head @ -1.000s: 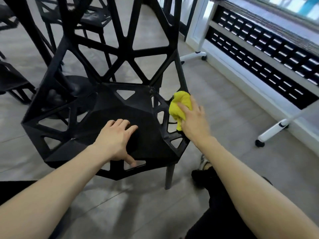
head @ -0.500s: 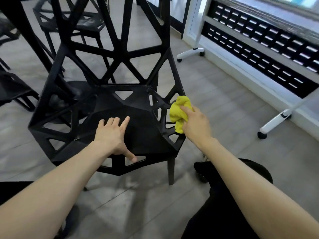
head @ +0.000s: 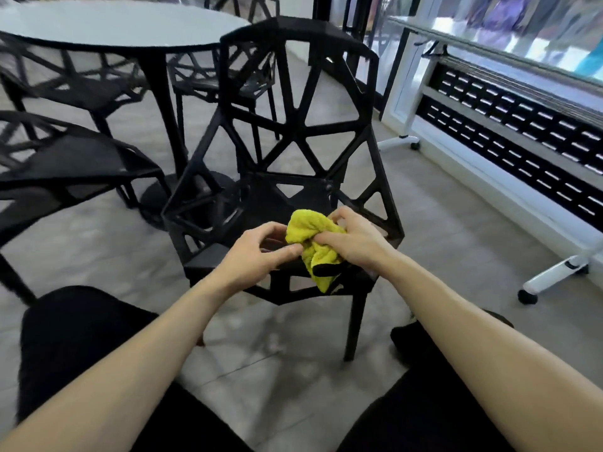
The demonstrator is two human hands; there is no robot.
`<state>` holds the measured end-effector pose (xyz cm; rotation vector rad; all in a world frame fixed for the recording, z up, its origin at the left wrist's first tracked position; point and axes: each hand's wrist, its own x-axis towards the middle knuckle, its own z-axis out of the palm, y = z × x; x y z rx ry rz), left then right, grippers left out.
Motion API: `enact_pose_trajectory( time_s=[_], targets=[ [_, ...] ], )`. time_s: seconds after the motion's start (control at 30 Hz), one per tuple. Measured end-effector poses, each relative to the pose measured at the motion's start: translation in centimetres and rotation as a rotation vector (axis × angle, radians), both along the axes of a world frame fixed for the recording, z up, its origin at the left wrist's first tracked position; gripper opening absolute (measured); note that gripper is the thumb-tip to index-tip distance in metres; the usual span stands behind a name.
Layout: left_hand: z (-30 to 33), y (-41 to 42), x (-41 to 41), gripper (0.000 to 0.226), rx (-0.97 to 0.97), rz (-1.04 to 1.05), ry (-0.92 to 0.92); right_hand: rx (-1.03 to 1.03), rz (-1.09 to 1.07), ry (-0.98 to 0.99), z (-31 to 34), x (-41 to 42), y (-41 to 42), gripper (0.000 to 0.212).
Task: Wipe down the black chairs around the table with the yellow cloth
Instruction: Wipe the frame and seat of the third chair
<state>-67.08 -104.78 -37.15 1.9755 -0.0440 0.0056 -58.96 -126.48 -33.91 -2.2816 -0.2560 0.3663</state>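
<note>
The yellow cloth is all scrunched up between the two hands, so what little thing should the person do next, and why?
Probably spread the yellow cloth flatter. It sits bunched above the black chair seat, the right hand gripping it and the left hand pinching its edge. A flat face would likely wipe the chair better than a wad.

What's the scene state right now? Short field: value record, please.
cloth: yellow cloth, bunched, held over the seat of the nearest black chair
right hand: grips the cloth
left hand: fingertips pinch the cloth's left edge
table: round table behind the chair
other chairs: more black chairs at left
floor: grey floor
</note>
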Motion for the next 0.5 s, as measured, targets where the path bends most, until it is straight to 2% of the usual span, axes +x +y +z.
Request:
enact_pose_trajectory(
  time_s=[0.13, 0.2, 0.23, 0.27, 0.33, 0.43, 0.47, 0.5],
  targets=[
    [1.0, 1.8, -1.5, 0.012, 0.003, 0.152, -0.026, -0.064, 0.172, -0.036, 0.2, -3.2, 2.8, 0.049],
    [1.5, 2.7, -1.7, 0.013, 0.017, 0.202, -0.016, -0.182, 0.296, 0.002, 0.8, -4.4, 3.1, 0.058],
    [2.1, 3.0, -1.8, 0.014, 0.062, 0.205, -0.015, -0.248, 0.331, -0.004, 1.3, -4.7, 3.0, 0.056],
    [2.7, 3.2, -2.1, 0.015, 0.124, 0.186, -0.021, -0.28, 0.325, -0.039, 1.7, -4.8, 2.9, 0.05],
    [3.7, 3.4, -2.5, 0.013, 0.235, 0.086, -0.044, -0.221, 0.256, -0.123, 2.5, -4.8, 2.9, 0.041],
    [5.3, 3.9, -3.0, 0.008, 0.361, -0.048, -0.073, -0.137, 0.33, -0.166, 3.8, -5.2, 3.6, 0.084],
    [5.8, 4.1, -2.9, 0.007, 0.381, -0.076, -0.084, -0.144, 0.383, -0.161, 4.0, -5.2, 4.1, 0.086],
    [6.4, 4.4, -2.8, 0.007, 0.387, -0.1, -0.095, -0.142, 0.423, -0.171, 4.1, -5.0, 4.6, 0.074]
  ],
)
